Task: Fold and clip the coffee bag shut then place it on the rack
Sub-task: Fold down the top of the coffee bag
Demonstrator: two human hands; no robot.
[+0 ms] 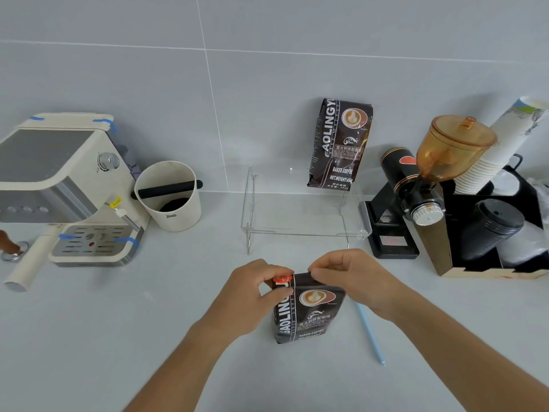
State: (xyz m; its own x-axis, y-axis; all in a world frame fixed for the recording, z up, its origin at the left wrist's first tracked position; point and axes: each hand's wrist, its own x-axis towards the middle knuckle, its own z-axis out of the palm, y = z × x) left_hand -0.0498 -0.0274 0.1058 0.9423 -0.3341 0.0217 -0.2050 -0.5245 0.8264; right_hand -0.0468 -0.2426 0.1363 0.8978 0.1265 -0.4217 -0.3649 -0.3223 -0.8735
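While both the left hand [257, 288] and right hand [350, 276] pinch the upright coffee bag [306, 313] by its folded top, the blue clip [370, 334] lies just beside the right wrist, nearer that hand.

We noted a glossy dark foil-like coffee bag [309, 310], a clear smooth plastic rack [306, 230], a matt pale surface [148, 322], a cream matt plastic knock box [169, 200], and amber translucent plastic on the grinder hopper [454, 147].

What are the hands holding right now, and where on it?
Both hands grip the coffee bag at its folded top edge: the left hand at the left corner, by an orange clip, the right hand at the right corner.
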